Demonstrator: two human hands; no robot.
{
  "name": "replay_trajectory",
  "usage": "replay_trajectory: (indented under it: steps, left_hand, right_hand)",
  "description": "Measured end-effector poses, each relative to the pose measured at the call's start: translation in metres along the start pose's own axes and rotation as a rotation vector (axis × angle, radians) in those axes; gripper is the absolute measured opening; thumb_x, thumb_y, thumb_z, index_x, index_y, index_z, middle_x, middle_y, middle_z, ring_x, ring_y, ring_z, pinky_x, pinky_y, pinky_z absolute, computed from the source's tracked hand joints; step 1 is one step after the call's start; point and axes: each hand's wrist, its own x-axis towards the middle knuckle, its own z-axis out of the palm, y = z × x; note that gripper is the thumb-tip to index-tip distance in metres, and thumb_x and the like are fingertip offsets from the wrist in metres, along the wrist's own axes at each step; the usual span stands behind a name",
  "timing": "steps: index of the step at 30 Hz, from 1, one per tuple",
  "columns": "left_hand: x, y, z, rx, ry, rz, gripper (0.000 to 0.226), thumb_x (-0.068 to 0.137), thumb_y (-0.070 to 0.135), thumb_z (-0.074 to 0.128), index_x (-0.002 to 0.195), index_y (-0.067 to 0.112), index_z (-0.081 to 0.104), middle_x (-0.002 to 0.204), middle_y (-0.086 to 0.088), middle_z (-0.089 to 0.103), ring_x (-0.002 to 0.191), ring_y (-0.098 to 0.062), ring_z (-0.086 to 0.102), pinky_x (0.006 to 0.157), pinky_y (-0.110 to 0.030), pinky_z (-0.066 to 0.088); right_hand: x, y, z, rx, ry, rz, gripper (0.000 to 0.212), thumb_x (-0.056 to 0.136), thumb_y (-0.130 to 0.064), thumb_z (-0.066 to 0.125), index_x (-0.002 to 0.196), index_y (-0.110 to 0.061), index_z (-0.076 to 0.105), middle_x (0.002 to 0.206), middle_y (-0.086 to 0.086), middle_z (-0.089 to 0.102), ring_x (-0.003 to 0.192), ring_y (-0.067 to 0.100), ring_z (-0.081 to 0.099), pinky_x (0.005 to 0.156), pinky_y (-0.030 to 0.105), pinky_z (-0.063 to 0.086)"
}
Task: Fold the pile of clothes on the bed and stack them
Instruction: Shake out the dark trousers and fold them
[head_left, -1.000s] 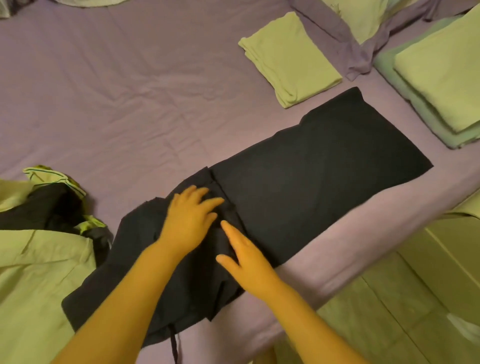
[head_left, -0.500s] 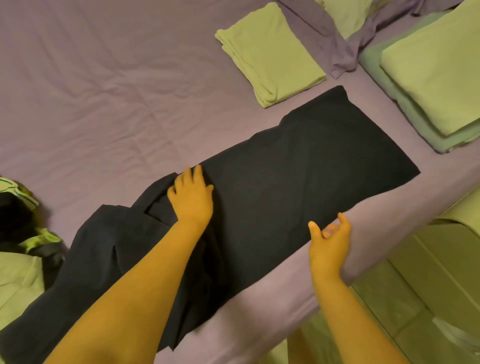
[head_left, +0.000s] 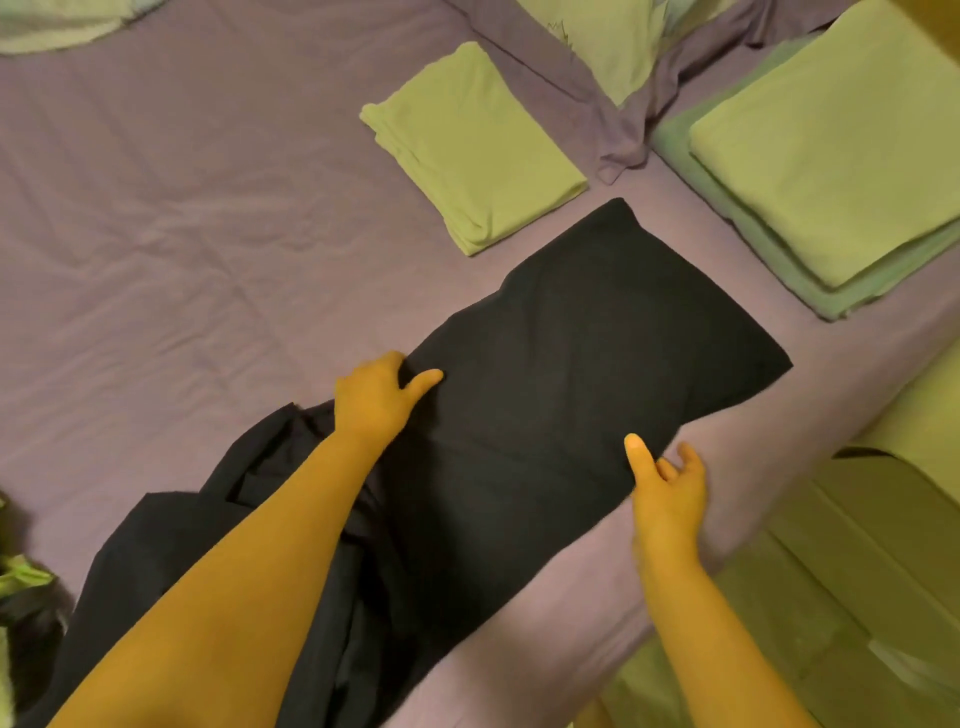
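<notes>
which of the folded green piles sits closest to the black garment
The small folded green pile just beyond the black garment, nearly touching its far corner; the larger green stack lies farther right.

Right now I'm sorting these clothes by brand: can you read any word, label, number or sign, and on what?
None: no readable text in the head view.
The black garment, under the left hand and by the right hand, shows no tag or print.
The folded light green garment and the folded stack are plain.
</notes>
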Motion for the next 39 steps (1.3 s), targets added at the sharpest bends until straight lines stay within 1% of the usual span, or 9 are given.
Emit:
replay_trajectory:
  steps: [4, 11, 16, 20, 23, 27, 33, 36, 39]
  left_hand:
    - [0.017, 0.044, 0.003, -0.262, 0.005, 0.013, 0.039, 0.092, 0.039, 0.058, 0.106, 0.003, 0.057, 0.096, -0.017, 0.064, 0.086, -0.034, 0.058, 0.074, -0.046, 0.048]
    - [0.06, 0.082, -0.002, -0.548, -0.27, -0.029, 0.017, 0.087, 0.028, 0.068, 0.099, 0.018, 0.061, 0.093, 0.001, 0.063, 0.084, -0.018, 0.062, 0.064, -0.023, 0.046]
    - [0.085, 0.108, -0.011, -0.575, -0.415, -0.023, 0.02, 0.086, 0.018, 0.07, 0.104, 0.018, 0.061, 0.099, 0.0, 0.065, 0.086, -0.014, 0.062, 0.075, -0.025, 0.048]
    - [0.101, 0.136, -0.003, -0.614, -0.266, 0.052, 0.016, 0.088, 0.006, 0.064, 0.089, 0.022, 0.064, 0.087, 0.005, 0.064, 0.078, -0.009, 0.06, 0.072, -0.021, 0.05]
    - [0.11, 0.151, 0.005, -0.498, -0.163, 0.032, 0.025, 0.088, 0.019, 0.068, 0.112, 0.014, 0.062, 0.103, 0.001, 0.059, 0.093, -0.016, 0.056, 0.082, -0.029, 0.043]
    - [0.118, 0.174, 0.014, -0.248, -0.054, 0.051, 0.035, 0.091, 0.023, 0.062, 0.124, 0.012, 0.056, 0.122, -0.009, 0.061, 0.109, -0.029, 0.057, 0.092, -0.038, 0.043]
    - [0.059, 0.194, 0.042, 0.112, 0.325, 0.307, 0.039, 0.084, 0.003, 0.065, 0.122, 0.01, 0.061, 0.126, -0.017, 0.056, 0.117, -0.038, 0.051, 0.098, -0.051, 0.039]
    - [0.022, 0.167, 0.071, 0.169, 0.295, 0.29, 0.035, 0.09, 0.017, 0.062, 0.125, 0.013, 0.061, 0.134, -0.014, 0.055, 0.13, -0.035, 0.046, 0.109, -0.058, 0.031]
    - [0.002, 0.135, 0.087, 0.284, 0.164, 0.162, 0.058, 0.096, 0.053, 0.03, 0.145, 0.023, 0.038, 0.151, -0.012, 0.036, 0.143, -0.034, 0.025, 0.113, -0.061, 0.009]
  right_hand:
    - [0.018, -0.017, 0.0, 0.2, 0.057, -0.059, 0.053, 0.089, 0.002, 0.06, 0.137, -0.007, 0.041, 0.085, -0.018, 0.051, 0.067, -0.02, 0.057, 0.063, 0.0, 0.046]
    - [0.053, -0.043, -0.015, 0.225, 0.002, 0.001, 0.014, 0.09, -0.011, 0.062, 0.098, -0.023, 0.065, 0.089, -0.011, 0.071, 0.082, 0.005, 0.069, 0.064, 0.016, 0.055]
    - [0.082, -0.055, -0.031, 0.337, 0.054, 0.119, 0.014, 0.09, -0.009, 0.061, 0.096, -0.022, 0.059, 0.052, -0.018, 0.056, 0.044, -0.003, 0.055, 0.044, 0.011, 0.044]
    - [0.106, -0.063, -0.04, 0.316, 0.126, 0.1, 0.031, 0.09, -0.004, 0.059, 0.12, -0.012, 0.057, 0.1, -0.004, 0.063, 0.087, 0.005, 0.061, 0.073, 0.014, 0.049]
    - [0.123, -0.066, -0.047, 0.316, 0.146, 0.127, 0.031, 0.091, -0.01, 0.061, 0.121, -0.01, 0.054, 0.094, -0.001, 0.058, 0.09, 0.015, 0.055, 0.08, 0.027, 0.049]
    - [0.14, -0.062, -0.054, 0.16, 0.209, 0.059, 0.026, 0.091, -0.003, 0.059, 0.116, -0.003, 0.053, 0.077, 0.002, 0.053, 0.065, 0.016, 0.049, 0.054, 0.012, 0.047]
    - [0.118, -0.062, -0.04, -0.487, 0.322, -0.462, 0.023, 0.078, -0.004, 0.074, 0.096, -0.008, 0.059, 0.092, 0.012, 0.055, 0.085, 0.023, 0.051, 0.08, 0.038, 0.044]
    - [0.105, -0.059, -0.022, -0.885, 0.071, -0.767, 0.03, 0.078, -0.023, 0.076, 0.105, -0.015, 0.068, 0.11, 0.013, 0.064, 0.105, 0.038, 0.059, 0.09, 0.045, 0.044]
    - [0.108, -0.043, -0.012, -1.294, -0.173, -0.799, 0.058, 0.089, -0.056, 0.049, 0.139, -0.026, 0.048, 0.146, 0.014, 0.042, 0.138, 0.04, 0.032, 0.109, 0.057, 0.023]
